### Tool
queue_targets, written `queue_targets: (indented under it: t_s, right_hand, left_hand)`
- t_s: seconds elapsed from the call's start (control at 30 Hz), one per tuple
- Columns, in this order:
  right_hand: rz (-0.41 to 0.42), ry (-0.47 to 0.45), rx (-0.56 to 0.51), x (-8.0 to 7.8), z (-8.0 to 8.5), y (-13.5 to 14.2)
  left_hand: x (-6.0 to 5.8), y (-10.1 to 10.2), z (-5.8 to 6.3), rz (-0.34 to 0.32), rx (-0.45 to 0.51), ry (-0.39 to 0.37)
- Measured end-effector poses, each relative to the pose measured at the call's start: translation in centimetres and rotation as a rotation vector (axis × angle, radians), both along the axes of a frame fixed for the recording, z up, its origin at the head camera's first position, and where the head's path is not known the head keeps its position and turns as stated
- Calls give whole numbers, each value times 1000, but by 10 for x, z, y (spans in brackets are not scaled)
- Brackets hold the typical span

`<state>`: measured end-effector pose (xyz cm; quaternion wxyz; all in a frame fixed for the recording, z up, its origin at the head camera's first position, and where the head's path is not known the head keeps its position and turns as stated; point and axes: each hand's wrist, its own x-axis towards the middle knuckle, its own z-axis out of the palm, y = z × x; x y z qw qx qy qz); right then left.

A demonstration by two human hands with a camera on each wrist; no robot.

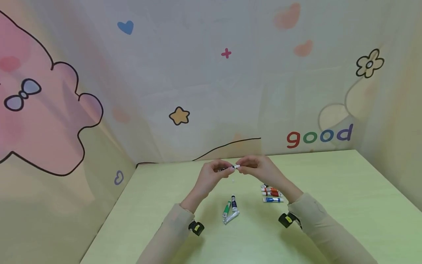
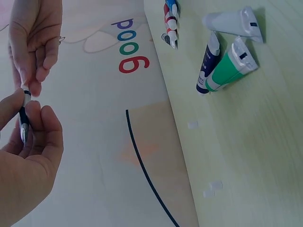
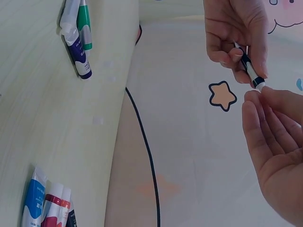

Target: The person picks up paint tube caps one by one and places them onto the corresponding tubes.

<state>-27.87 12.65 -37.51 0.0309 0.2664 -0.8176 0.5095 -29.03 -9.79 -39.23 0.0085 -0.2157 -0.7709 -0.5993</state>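
Observation:
Both hands are raised above the far part of the table. The left hand (image 1: 209,178) grips a small black-and-white paint tube (image 3: 249,67) by its body, the crimped tail pointing back into the palm. Thumb and fingertips of the right hand (image 1: 260,170) pinch the white cap end (image 3: 260,85) of that same tube. Below the hands lie a green tube (image 1: 226,209), a dark purple-blue tube (image 1: 234,203) and a white tube (image 1: 232,217), close together.
Beneath the right forearm lie a blue tube (image 1: 273,200), red and orange tubes (image 3: 52,203) and a dark tube (image 3: 72,220), side by side. Small whitish pieces (image 2: 193,125) are scattered on the pale green table (image 1: 148,220). A printed curtain (image 1: 204,80) hangs behind its far edge.

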Motion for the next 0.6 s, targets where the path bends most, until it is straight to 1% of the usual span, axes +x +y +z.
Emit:
queue_targets:
  t_s: [0.13,0.37,0.6]
  right_hand:
    - [12,7,3,2,0,2]
    - [28,-14,9,5,0,3]
    - [27,-53,-34,8,-4,4]
  left_hand:
    - [3,1,2,-13,3,-11]
    - [7,2,2,-34,-21,-13]
    - [11,5,3,-17,-14,17]
